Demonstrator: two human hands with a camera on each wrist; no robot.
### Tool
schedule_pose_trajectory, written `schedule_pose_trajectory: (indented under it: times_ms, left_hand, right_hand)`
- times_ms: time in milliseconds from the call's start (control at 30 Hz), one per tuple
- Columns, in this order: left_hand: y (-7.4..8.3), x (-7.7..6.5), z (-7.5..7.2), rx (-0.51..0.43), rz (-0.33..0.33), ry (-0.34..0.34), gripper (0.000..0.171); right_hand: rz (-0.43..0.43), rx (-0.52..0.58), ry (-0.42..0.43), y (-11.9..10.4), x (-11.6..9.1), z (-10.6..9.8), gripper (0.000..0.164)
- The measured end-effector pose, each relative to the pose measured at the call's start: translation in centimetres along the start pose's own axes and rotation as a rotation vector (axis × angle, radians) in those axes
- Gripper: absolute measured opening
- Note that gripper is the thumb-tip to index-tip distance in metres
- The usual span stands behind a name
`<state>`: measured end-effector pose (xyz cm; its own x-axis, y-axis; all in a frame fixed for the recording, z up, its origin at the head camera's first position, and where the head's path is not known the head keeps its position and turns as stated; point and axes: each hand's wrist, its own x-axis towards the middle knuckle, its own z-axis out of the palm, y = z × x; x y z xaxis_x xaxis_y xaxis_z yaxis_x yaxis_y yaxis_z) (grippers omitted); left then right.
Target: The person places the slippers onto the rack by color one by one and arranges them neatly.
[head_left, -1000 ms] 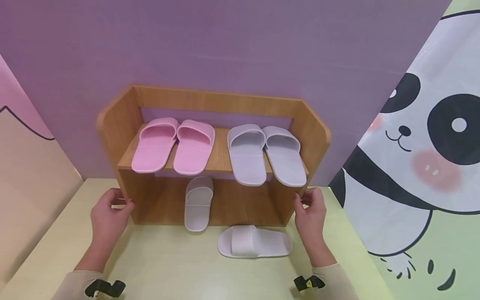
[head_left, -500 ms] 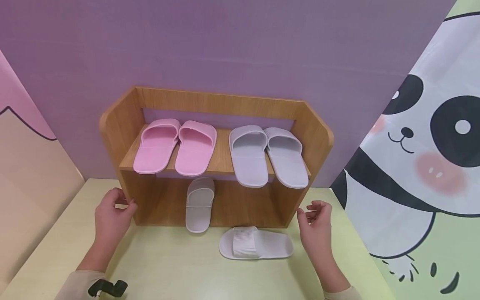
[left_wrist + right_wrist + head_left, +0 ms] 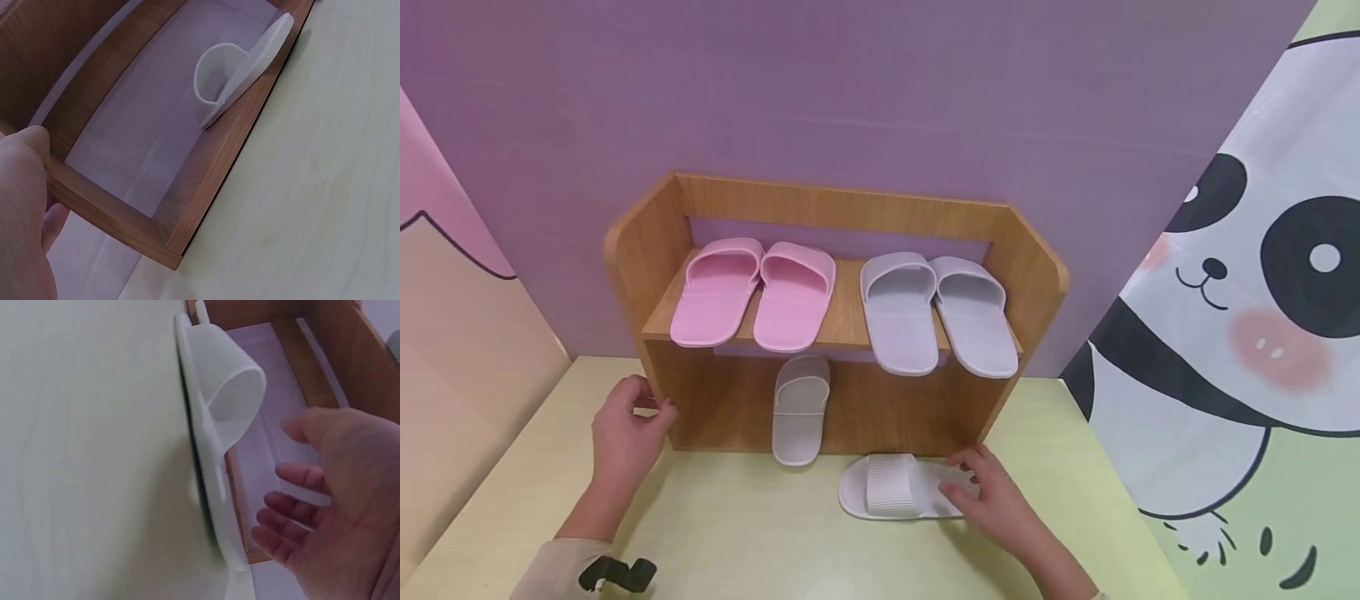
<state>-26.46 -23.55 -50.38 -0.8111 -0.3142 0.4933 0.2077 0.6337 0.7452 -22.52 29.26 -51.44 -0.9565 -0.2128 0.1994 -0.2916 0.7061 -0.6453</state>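
A small wooden shoe rack (image 3: 850, 333) stands against the purple wall. My left hand (image 3: 628, 429) pinches the front edge of its left side panel; in the left wrist view the thumb (image 3: 34, 139) lies on one face and a finger on the other. Lying sideways on the table before the rack is a white slipper (image 3: 891, 487). Over its heel end hovers my right hand (image 3: 988, 496), fingers loosely bent and apart, holding nothing. Another whitish slipper (image 3: 800, 412) sits on the lower shelf, its heel jutting past the front edge.
On the upper shelf rest two pink slippers (image 3: 718, 292) at the left and two pale lilac-grey slippers (image 3: 901, 321) at the right, heels overhanging the edge. The pale table (image 3: 737, 533) runs forward from the rack. A panda picture (image 3: 1225, 292) covers the right wall.
My right hand has let go of the rack's right side panel and moved left and toward me, over the white slipper's heel. My left hand stays on the left panel.
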Motion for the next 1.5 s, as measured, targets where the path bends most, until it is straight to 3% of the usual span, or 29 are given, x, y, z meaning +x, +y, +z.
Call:
schedule_pose_trajectory:
  times_ms: [133, 400, 567, 1000, 1500]
  left_hand:
    - [0.2, 0.0, 0.0, -0.004, -0.002, 0.005, 0.018]
    - [0.2, 0.2, -0.1, 0.011, 0.030, 0.005, 0.019]
    - [0.2, 0.3, -0.1, 0.017, 0.032, 0.000, 0.018]
    - [-0.2, 0.3, 0.1, 0.024, 0.060, 0.017, 0.017]
    - [-0.1, 0.3, 0.0, 0.017, 0.041, 0.011, 0.018]
  right_hand:
    - [-0.072, -0.085, -0.072, 0.3, -0.2, 0.3, 0.032]
    - [-0.273, -0.224, -0.113, 0.7, 0.1, 0.5, 0.046]
    - [-0.351, -0.279, -0.117, 1.2, 0.3, 0.5, 0.050]
    - [-0.337, -0.315, -0.180, 1.8, 0.5, 0.2, 0.054]
    - [-0.364, -0.262, -0.265, 3.0, 0.9, -0.8, 0.057]
